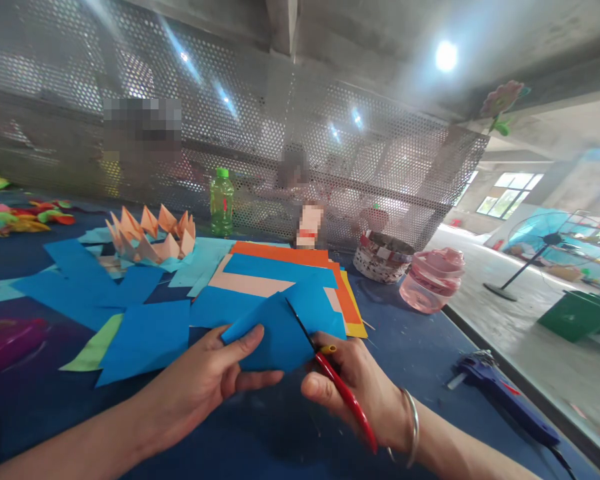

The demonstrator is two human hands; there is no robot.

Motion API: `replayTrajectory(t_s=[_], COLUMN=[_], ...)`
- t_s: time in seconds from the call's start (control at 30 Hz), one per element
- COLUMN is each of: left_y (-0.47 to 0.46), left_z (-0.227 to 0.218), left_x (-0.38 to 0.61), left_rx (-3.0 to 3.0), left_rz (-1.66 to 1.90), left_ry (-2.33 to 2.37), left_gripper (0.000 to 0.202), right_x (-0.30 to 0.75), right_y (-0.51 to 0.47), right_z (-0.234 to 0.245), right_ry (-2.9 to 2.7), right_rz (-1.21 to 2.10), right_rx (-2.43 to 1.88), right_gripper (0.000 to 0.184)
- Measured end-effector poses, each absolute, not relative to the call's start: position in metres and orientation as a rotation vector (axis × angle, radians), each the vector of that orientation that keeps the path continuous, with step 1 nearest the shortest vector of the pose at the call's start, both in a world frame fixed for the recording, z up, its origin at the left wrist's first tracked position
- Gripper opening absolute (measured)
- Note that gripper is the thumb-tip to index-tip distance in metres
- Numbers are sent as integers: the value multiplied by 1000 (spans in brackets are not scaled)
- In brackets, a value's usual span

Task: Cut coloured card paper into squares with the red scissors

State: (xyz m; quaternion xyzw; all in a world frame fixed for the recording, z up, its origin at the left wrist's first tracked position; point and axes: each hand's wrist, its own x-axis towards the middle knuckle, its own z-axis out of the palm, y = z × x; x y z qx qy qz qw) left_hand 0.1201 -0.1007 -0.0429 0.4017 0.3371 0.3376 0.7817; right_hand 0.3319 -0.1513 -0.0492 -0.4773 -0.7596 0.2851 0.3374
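My left hand [230, 360] is closed on a sheet of blue paper [275, 333], thumb on top and fingers beneath. Red-handled scissors [347, 393] sit in my right hand [365, 373], their dark blade lying across the face of the blue sheet. The lower blade is hidden behind the paper. Beyond my hands lies a stack of coloured paper [260, 285] in blue, orange, pink and yellow. More cut blue pieces [147, 333] are on the table to the left, one overlapping a pale green piece [95, 347].
An orange folded-paper ring [153, 233], a green bottle [221, 203], a patterned round basket [380, 260] and a pink jug [433, 280] stand towards the back. A blue glue gun [510, 397] rests at the right edge. Behind rises a perforated metal screen [260, 120].
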Motion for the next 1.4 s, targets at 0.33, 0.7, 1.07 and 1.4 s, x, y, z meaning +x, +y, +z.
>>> replayTrajectory(t_s=[0.33,0.7,1.07,1.4], left_y=[-101,-103,-105,-105], left_z=[-43,-42,-47,-50], left_x=[122,122,121,123], left_rx=[879,864,884,919], left_rz=[655,646,629,612], left_ry=[674,677,710,679], left_gripper=[29,37,29,32], right_x=[333,331,330,331], right_y=[-154,-155,-156,-157], right_z=[-43,-49,-42,-44], right_ry=[-1995,-1938,-1994,-1962], right_rz=[752,753,751,785], right_rx=[-1287,-1351,-1315,-1363], right_gripper=[59,62,57,61])
